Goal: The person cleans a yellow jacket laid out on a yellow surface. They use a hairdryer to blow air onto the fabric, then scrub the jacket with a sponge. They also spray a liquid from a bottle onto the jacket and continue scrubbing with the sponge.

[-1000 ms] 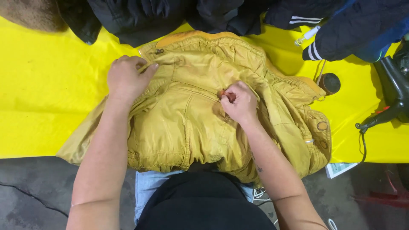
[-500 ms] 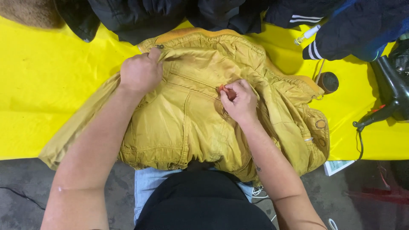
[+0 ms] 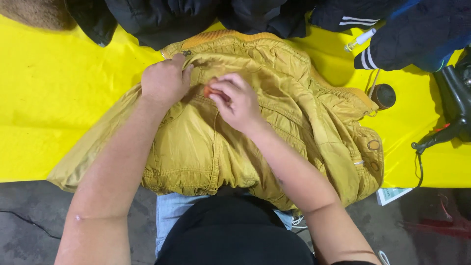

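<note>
Bright yellow sheeting covers the counter, and a mustard-yellow quilted jacket is spread across it, collar away from the person and hem hanging over the near edge. The left hand is closed into a fist on the fabric just below the collar, beside a small dark metal zip pull; the cloth appears to be pinned there so that it stays taut. The right hand is set just beside it, fingers curled and pinched on a small orange object pressed against the jacket front; what that object is cannot be told. Dark garments are heaped along the far edge, a round dark brown cap lies by the jacket's right side, and a black corded tool rests further right.
</note>
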